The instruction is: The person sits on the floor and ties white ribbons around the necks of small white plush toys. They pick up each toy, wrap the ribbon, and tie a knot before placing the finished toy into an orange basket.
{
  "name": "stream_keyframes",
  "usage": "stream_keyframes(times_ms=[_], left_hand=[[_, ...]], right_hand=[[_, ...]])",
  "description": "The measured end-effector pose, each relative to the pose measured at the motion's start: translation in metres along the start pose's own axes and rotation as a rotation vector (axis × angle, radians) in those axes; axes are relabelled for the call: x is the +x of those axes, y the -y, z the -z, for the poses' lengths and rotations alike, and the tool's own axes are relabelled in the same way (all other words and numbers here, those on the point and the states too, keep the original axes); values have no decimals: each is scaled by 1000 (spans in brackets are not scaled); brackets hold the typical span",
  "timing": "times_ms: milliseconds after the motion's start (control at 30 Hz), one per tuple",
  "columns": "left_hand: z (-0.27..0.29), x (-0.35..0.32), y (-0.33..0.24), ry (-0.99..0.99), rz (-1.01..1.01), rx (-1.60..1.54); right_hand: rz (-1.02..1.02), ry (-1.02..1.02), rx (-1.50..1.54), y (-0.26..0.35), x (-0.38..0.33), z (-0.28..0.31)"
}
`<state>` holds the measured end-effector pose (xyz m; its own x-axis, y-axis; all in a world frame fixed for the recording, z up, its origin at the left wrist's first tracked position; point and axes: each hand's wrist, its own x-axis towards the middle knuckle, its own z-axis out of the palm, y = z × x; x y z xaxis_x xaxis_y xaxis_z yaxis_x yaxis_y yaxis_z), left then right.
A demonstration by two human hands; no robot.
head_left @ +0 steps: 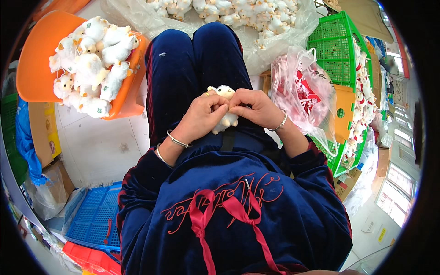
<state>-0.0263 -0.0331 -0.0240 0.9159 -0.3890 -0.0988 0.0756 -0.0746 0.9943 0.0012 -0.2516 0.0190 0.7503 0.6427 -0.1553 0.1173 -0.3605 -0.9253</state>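
Meanwhile both the left hand (pixel 199 117) and right hand (pixel 256 107) pinch a small plush lamb (pixel 224 105) over the lap, near an orange chair (pixel 36 59) and green crate (pixel 337 50) heaped with plush lambs.

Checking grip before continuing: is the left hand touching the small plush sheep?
Touching. The head view shows the left hand fingers pressed onto the plush sheep.

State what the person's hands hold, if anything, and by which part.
Both hands hold one small white plush sheep over the lap. The left hand and right hand pinch it at its middle, fingertips meeting; its head shows above them.
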Motion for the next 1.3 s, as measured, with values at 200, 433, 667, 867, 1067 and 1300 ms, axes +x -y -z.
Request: stream_keyframes(times_ms=[200, 433, 667, 867, 1067, 1300], left_hand=[[7, 2, -5, 85, 84, -67], [3, 3, -1, 62, 163, -130], [2, 4, 2, 58, 137, -87], [1, 3, 3, 29, 105, -81], [1, 4, 1, 44, 94, -75], [0, 3, -1, 38, 101, -72]], right_hand=[[-4, 16, -53, 3, -4, 4], [-60, 20, 111, 8, -1, 5], [-211, -38, 169, 14, 1, 2], [-232, 7, 42, 12, -3, 0], [-298, -32, 263, 7, -1, 0], [-355, 30, 228, 10, 6, 8]])
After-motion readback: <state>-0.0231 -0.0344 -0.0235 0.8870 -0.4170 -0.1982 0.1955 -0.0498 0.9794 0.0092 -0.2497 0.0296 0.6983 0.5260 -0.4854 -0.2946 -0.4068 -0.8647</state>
